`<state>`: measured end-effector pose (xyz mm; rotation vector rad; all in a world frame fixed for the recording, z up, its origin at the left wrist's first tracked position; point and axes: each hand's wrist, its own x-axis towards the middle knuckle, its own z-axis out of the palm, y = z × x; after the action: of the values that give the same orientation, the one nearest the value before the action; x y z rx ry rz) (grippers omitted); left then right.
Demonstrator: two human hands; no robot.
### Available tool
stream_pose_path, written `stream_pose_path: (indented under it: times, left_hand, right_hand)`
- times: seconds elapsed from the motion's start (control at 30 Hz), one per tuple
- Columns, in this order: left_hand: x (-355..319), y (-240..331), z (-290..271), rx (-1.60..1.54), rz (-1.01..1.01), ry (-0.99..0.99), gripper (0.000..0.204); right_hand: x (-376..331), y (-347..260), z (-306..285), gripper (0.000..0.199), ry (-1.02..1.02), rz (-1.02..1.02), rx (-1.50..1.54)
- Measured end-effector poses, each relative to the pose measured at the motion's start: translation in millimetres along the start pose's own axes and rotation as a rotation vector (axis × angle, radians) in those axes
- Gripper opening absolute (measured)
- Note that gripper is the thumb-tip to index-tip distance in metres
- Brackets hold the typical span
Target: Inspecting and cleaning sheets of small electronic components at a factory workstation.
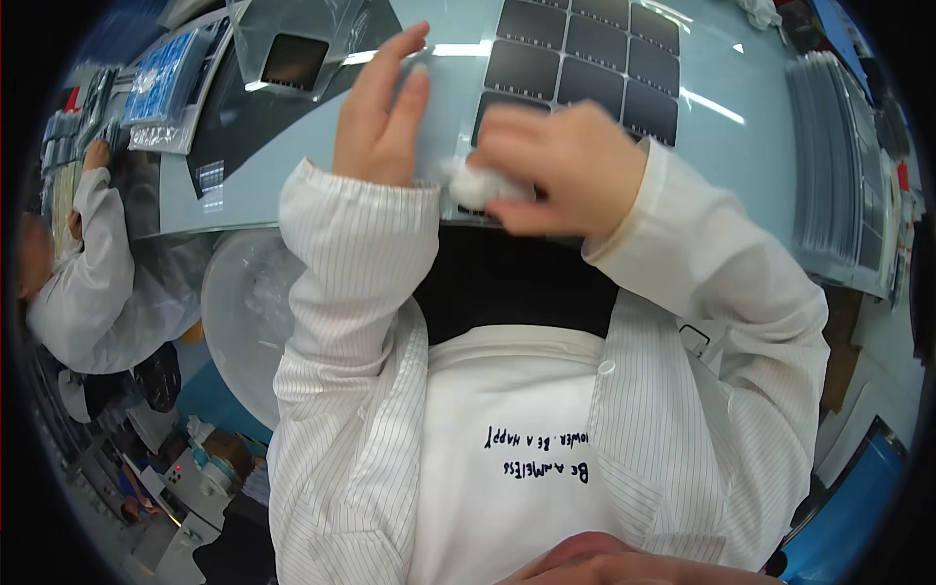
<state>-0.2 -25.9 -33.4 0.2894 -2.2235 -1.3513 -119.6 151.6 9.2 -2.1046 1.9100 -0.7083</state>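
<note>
One white wad (pixel 476 187) is pinched by the right hand (pixel 575 171), nearer the dark panels (pixel 592 90) beyond; the left hand (pixel 378 132) is spread.

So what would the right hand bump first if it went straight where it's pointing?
Past the white wad it holds, the right hand would probably meet the left hand, but depth is unclear.
</note>
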Motion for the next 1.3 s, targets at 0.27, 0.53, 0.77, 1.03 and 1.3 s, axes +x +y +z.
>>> stream_pose_path:
  times: [0.27, 0.53, 0.77, 1.03, 1.3]
  left_hand:
    - [6.3, 0.5, 1.8, -0.363, -0.063, 0.158, 0.034]
    - [7.7, -26.5, -11.5, -0.59, -0.102, 0.153, 0.032]
    - [17.9, -50.1, -8.0, -0.396, -0.077, 0.045, 0.028]
    - [37.5, -39.6, 6.3, -0.367, -0.043, 0.027, 0.027]
    - [24.8, -42.0, 0.0, -0.318, -0.06, 0.043, 0.026]
  right_hand:
    - [16.1, 79.1, -37.7, 0.029, 0.582, 0.723, -0.311]
    - [6.7, 3.9, 3.2, 0.028, 0.379, -0.225, -0.119]
    - [-7.3, 34.6, 4.1, 0.023, 0.556, 0.369, -0.309]
    - [-48.8, 39.3, -22.6, 0.026, 0.682, 0.028, 0.438]
    - [-62.2, -22.6, -21.7, 0.024, 0.399, 0.379, 0.037]
